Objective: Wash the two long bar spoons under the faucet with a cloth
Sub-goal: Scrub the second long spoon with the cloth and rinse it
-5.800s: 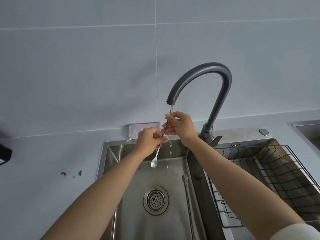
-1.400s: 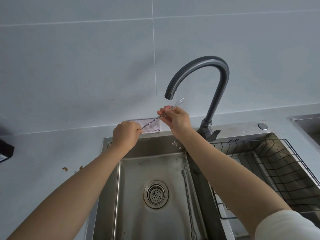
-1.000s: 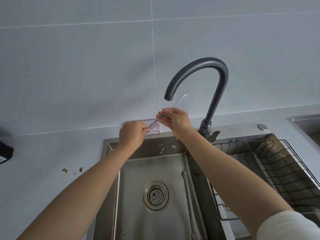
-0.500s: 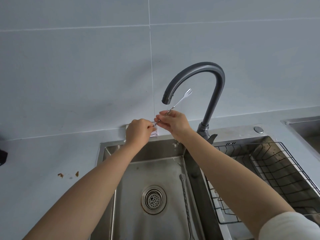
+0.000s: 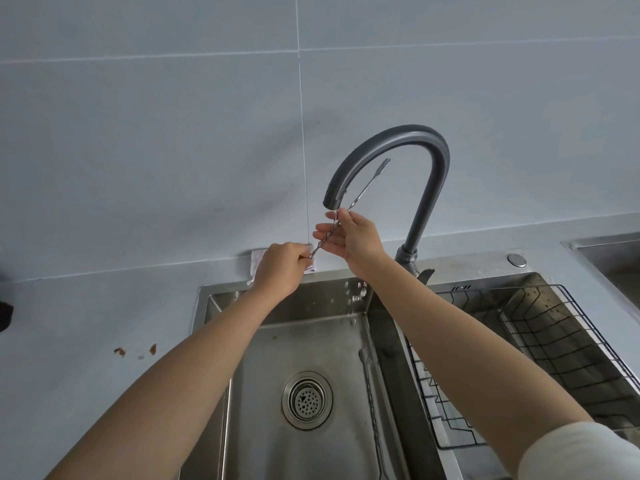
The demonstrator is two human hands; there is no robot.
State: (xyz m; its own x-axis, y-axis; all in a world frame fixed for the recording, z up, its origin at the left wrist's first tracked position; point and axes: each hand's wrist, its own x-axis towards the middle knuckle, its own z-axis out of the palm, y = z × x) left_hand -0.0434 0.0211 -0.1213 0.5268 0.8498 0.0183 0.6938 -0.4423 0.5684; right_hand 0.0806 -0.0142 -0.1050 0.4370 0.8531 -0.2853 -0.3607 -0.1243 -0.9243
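Note:
One long twisted bar spoon [image 5: 364, 187] slants up to the right under the spout of the dark grey faucet [image 5: 405, 142], its small fork end highest. My left hand [image 5: 281, 268] is shut on its lower end. My right hand [image 5: 351, 237] pinches the stem right under the running water. The spoon's bowl is hidden in my left fist. The second bar spoon [image 5: 371, 396] lies along the right side of the left sink basin [image 5: 263, 393]. A pale cloth [image 5: 258, 258] lies on the counter behind my left hand, partly hidden.
A black wire rack [image 5: 540, 348] fills the right basin. Water drops fall below my right hand. The round drain strainer [image 5: 307, 400] sits in the left basin's middle. Brown crumbs [image 5: 135, 350] dot the grey counter on the left. Another sink edge [image 5: 606, 244] shows at far right.
The spoon has slid up and to the right through my right fingers, so its fork end now stands higher beside the faucet's arch. My left hand followed toward the spout.

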